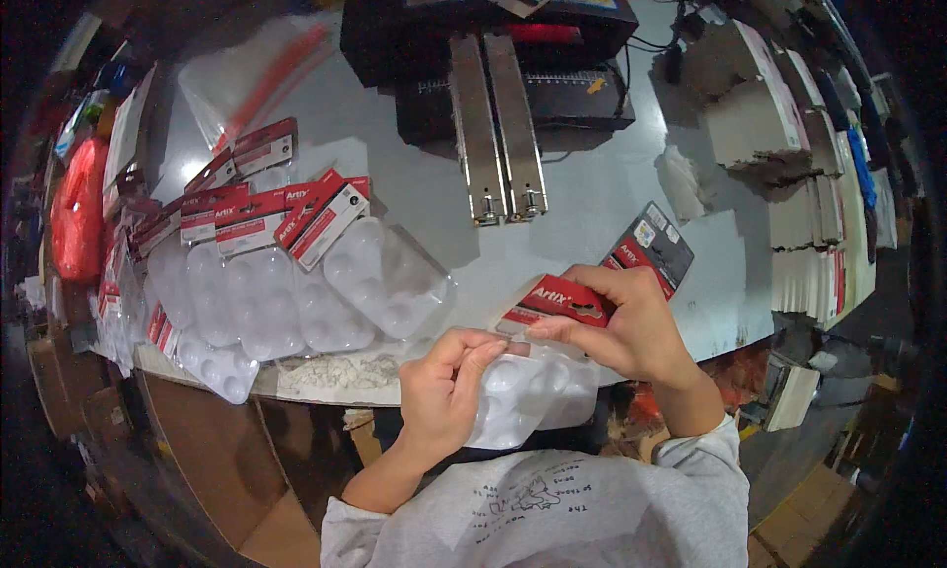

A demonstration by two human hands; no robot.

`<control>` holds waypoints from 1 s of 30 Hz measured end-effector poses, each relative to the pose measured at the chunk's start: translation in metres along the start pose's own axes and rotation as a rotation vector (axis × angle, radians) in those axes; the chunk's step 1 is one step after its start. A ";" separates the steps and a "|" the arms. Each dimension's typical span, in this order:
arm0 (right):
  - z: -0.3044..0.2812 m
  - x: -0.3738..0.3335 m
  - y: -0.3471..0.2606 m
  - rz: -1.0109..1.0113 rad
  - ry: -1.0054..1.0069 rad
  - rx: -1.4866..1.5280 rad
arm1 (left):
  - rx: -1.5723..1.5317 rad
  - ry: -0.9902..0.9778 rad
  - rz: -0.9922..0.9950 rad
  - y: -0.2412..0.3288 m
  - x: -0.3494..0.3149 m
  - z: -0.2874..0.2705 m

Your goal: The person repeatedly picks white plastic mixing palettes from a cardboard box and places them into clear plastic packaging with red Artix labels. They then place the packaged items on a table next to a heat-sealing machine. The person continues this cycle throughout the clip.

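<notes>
Over the table's near edge I hold a white plastic paint palette (pixel 538 395) with round wells, in what looks like a clear bag. My left hand (pixel 441 386) is closed, thumb and forefinger pinching the bag's upper edge at its left corner. A folded red and white header card (pixel 557 300) is gripped in my right hand (pixel 631 323), thumb on its near side, and it sits just at the top of the bag. Whether the card is over the bag's edge I cannot tell. Under and beyond my right hand a dark printed card (pixel 651 243) lies on the table.
Left on the grey table (pixel 395 174) lies a pile of packed palettes (pixel 266 292) with red header cards. Ahead stands a black machine (pixel 513 105) with two metal rails. Card stacks (pixel 755 124) line the right side. Crumpled white wrapping (pixel 683 181) lies beside them. Cardboard boxes (pixel 217 460) stand below.
</notes>
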State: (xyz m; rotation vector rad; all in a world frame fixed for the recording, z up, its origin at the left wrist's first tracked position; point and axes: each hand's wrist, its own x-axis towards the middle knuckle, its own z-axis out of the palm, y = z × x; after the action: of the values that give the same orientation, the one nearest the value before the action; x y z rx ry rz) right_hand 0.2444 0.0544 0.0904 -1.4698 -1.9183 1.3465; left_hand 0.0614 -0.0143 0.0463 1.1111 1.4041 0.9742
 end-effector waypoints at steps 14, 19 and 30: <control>-0.015 0.009 0.038 0.005 -0.001 0.188 | -0.045 0.207 0.062 -0.009 0.008 -0.003; -0.005 -0.010 0.053 0.318 -0.159 0.532 | -0.129 0.260 0.029 -0.018 0.009 -0.001; 0.037 0.031 0.056 0.229 0.313 0.857 | -0.042 0.325 0.043 -0.025 0.062 0.009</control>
State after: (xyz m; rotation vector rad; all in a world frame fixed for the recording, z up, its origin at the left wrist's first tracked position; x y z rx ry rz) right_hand 0.2344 0.0651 0.0175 -1.3354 -0.8081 1.6195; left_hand 0.0657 0.0399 0.0061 0.9855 1.6148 1.2519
